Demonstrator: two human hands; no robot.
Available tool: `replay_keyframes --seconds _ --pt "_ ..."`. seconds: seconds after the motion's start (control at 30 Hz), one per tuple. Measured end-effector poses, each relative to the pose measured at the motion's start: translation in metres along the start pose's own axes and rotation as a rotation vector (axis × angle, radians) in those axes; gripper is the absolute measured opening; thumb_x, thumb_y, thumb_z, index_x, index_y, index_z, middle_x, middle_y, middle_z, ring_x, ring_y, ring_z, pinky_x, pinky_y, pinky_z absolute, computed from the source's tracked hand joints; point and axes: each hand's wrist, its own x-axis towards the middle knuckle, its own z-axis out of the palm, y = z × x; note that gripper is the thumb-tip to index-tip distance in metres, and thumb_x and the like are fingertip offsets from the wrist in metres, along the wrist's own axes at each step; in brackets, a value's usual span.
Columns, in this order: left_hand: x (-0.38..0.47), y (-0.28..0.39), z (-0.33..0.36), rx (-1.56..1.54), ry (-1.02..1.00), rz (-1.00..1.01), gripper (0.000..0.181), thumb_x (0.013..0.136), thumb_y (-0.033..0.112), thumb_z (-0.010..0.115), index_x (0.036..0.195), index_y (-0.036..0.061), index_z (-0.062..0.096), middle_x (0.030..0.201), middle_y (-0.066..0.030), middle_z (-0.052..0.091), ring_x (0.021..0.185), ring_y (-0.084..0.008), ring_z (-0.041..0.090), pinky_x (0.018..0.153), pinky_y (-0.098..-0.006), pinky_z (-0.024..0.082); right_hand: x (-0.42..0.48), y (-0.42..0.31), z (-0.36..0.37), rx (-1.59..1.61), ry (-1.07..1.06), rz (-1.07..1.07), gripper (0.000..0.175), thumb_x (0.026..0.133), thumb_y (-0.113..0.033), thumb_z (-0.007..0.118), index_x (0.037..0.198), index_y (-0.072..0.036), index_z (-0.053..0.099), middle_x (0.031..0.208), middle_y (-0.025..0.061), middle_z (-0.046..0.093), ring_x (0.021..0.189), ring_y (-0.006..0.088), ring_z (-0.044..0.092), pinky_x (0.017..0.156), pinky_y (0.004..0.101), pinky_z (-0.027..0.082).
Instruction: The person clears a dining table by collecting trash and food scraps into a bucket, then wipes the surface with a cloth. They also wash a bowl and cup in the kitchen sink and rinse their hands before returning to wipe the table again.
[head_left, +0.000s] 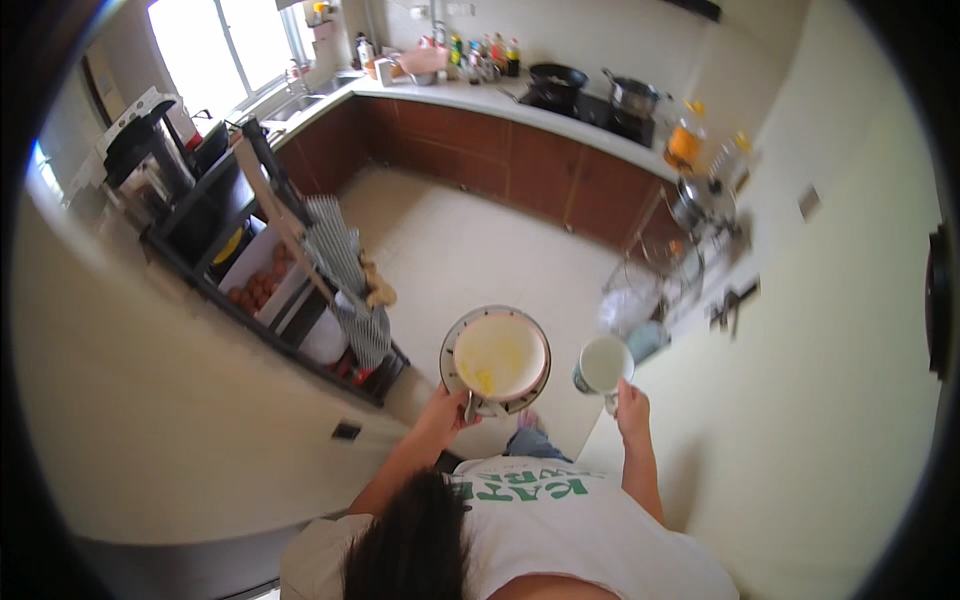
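Note:
My left hand (452, 412) grips the rim of a plate (448, 361) that has dark marks around its edge. A white bowl (501, 352) with a pink rim rests on the plate, with yellow residue inside. The metal handle of a utensil (470, 409) shows by my left fingers; its other end is hidden. To the right, my right hand (633, 405) holds a white mug (604, 364) by its handle. The mug has a dark pattern on its outer side, and its inside looks pale.
A black shelf rack (277, 337) with a box of eggs (259, 289) and striped cloth (337, 247) stands left. Ahead, a white counter (480, 99) carries bottles, a black wok (557, 77) and a pot (634, 94) on the stove. A wire rack (652, 255) and wall stand right.

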Motion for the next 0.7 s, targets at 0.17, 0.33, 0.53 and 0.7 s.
replay_keyframes --seconds 0.17,0.33,0.53,0.7 --pt "0.108 0.079 0.038 -0.177 0.098 -0.013 0.035 0.091 0.004 0.04 0.126 0.0102 0.039 0.099 -0.0069 0.057 0.07 -0.0169 0.061 0.066 -0.0354 0.059 0.177 -0.076 0.03 -0.168 -0.111 -0.186 0.05 0.094 -0.037 0.049 0.072 0.008 0.056 0.062 0.0165 0.059 0.051 0.0226 0.059 0.051 0.0362 0.044" --pt "0.211 0.172 0.038 -0.188 0.219 0.147 0.04 0.086 0.001 0.042 0.125 0.008 0.038 0.095 -0.0097 0.058 0.062 -0.0171 0.062 0.054 -0.0326 0.058 0.314 -0.172 0.094 -0.165 -0.262 -0.26 0.046 0.095 -0.034 0.049 0.073 0.006 0.057 0.06 0.0136 0.057 0.049 0.0197 0.055 0.048 0.0354 0.042" --pt "0.328 0.302 0.014 -0.278 0.276 0.231 0.043 0.084 0.002 0.044 0.126 0.009 0.038 0.092 -0.0096 0.059 0.064 -0.0162 0.062 0.057 -0.0354 0.058 0.463 -0.251 0.22 0.045 -0.432 -0.18 0.045 0.096 -0.037 0.048 0.075 0.001 0.06 0.058 0.0006 0.052 0.049 0.0088 0.047 0.044 0.027 0.035" --pt "0.436 0.41 -0.032 -0.202 0.32 0.248 0.049 0.084 0.002 0.044 0.131 0.012 0.036 0.094 -0.0082 0.059 0.07 -0.0155 0.063 0.061 -0.0351 0.058 0.577 -0.316 0.331 0.076 -0.474 -0.117 0.046 0.096 -0.038 0.048 0.074 0.0 0.062 0.056 0.0005 0.051 0.046 0.0089 0.045 0.042 0.0282 0.033"
